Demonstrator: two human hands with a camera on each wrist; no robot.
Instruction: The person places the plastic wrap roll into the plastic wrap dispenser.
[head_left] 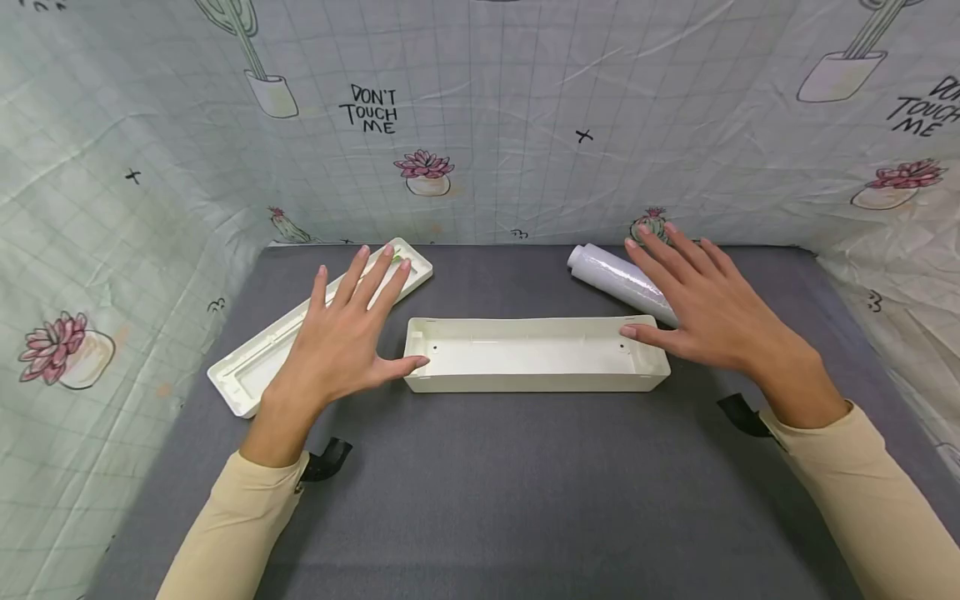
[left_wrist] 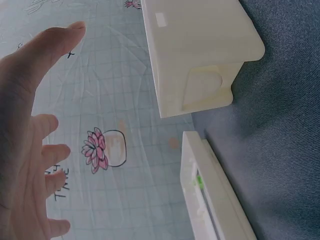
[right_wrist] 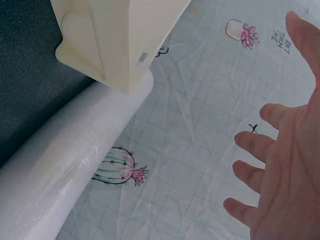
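A long cream plastic box (head_left: 532,382), open at the top, lies across the middle of the table. Its matching lid (head_left: 251,379) lies slanted to the left, inner side up, with a small green spot showing in the left wrist view. Over the lid and beside the box's left end, my left hand (head_left: 337,346) is spread with nothing in it. My right hand (head_left: 708,308), fingers also spread and holding nothing, hovers by the box's right end. Behind that end lies a roll of clear plastic wrap (head_left: 618,279), partly hidden by the right hand.
Grey cloth (head_left: 525,492) covers the table. A pale sheet (head_left: 510,108) printed with potted plants and lettering hangs behind and along both sides. Black straps (head_left: 327,460) stick out at both beige sleeve cuffs.
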